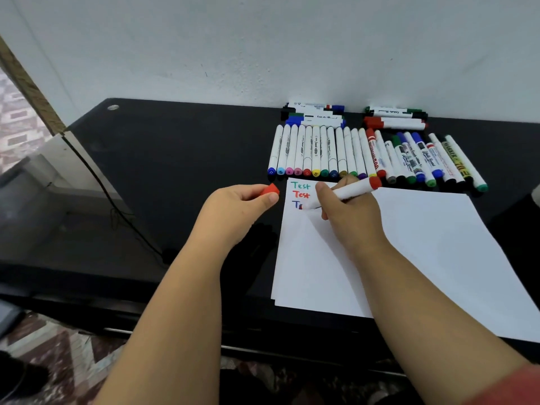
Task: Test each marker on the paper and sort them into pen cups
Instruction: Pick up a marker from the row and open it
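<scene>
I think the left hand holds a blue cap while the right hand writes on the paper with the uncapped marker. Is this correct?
Not quite: the cap pinched in the left hand is red, not blue, as the head view shows. The rest holds: the right hand writes on the paper with the uncapped marker.

Bare forearms; a red sleeve (514,387) on the right.

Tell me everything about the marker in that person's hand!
The marker has a white, plastic-looking barrel with a red end cap at its back. Its cap is off. The right hand grips it near the tip, tilted, tip down on the white paper beside a started third word, below a green and a red "Test". The left hand pinches a red cap.
</scene>
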The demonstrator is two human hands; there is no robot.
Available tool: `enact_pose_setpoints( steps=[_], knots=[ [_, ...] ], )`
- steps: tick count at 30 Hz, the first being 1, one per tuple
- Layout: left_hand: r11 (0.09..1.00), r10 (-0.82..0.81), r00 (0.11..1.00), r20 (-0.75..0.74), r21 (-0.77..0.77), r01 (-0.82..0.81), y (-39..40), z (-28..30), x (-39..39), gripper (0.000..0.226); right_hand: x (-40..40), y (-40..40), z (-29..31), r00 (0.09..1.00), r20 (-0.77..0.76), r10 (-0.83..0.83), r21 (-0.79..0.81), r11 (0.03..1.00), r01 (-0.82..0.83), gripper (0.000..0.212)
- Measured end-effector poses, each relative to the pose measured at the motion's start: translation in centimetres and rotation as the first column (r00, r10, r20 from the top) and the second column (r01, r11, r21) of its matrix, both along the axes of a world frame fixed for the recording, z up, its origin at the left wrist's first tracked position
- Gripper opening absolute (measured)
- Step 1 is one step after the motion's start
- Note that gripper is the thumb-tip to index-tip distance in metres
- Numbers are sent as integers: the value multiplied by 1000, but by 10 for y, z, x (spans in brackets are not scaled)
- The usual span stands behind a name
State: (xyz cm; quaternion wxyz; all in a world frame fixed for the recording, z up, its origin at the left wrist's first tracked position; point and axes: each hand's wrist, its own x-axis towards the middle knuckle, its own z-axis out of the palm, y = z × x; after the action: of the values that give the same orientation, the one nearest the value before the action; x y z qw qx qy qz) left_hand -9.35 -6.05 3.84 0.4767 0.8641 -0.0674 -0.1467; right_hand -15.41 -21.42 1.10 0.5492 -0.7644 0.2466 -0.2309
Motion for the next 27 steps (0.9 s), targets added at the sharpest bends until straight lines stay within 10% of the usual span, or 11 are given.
enact_pose_setpoints(
  steps=[27],
  knots=[
    [997, -41, 999, -1, 67, 41, -9, 3, -4, 33, 2, -2, -8, 999, 13, 30, -61, 998, -29, 30]
  ],
)
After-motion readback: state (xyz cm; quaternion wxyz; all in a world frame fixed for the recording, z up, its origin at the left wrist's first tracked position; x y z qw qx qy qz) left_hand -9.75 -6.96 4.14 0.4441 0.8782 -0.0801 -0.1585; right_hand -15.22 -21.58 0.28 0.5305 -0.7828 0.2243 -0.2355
